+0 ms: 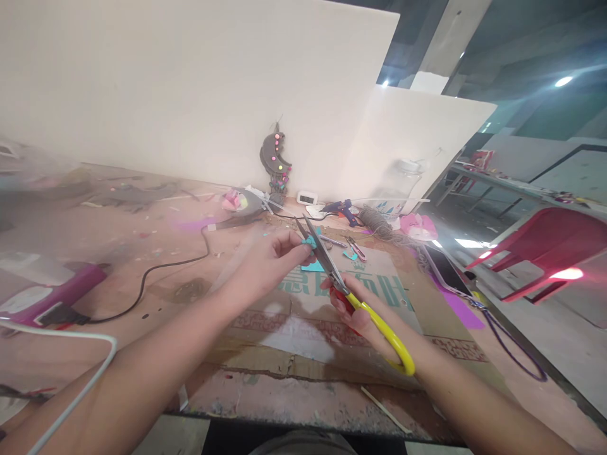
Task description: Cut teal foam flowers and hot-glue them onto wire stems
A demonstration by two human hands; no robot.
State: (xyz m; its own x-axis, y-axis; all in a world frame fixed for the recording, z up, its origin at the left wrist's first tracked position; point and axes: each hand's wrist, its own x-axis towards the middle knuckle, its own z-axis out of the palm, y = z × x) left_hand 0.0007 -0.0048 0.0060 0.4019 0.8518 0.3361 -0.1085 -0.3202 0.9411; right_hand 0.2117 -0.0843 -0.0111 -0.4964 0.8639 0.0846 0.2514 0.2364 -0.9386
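Observation:
My left hand (pixel 272 259) pinches a small teal piece (pixel 310 241) between thumb and fingers, above the cardboard sheet (pixel 303 316). My right hand (pixel 353 309) grips yellow-handled scissors (pixel 374 319); their blades (pixel 320 249) are parted and meet the teal piece. A larger teal scrap (pixel 313 267) lies on the cardboard just under the blades.
A hot glue gun (pixel 342 207), twine (pixel 377 222), small snips (pixel 356 248), pink scraps (pixel 417 225) and a moon-shaped ornament (pixel 275 158) stand toward the white back wall. A black cable (pixel 156 272) runs left to a purple tool (pixel 61 292). A red chair (pixel 545 243) sits right of the table edge.

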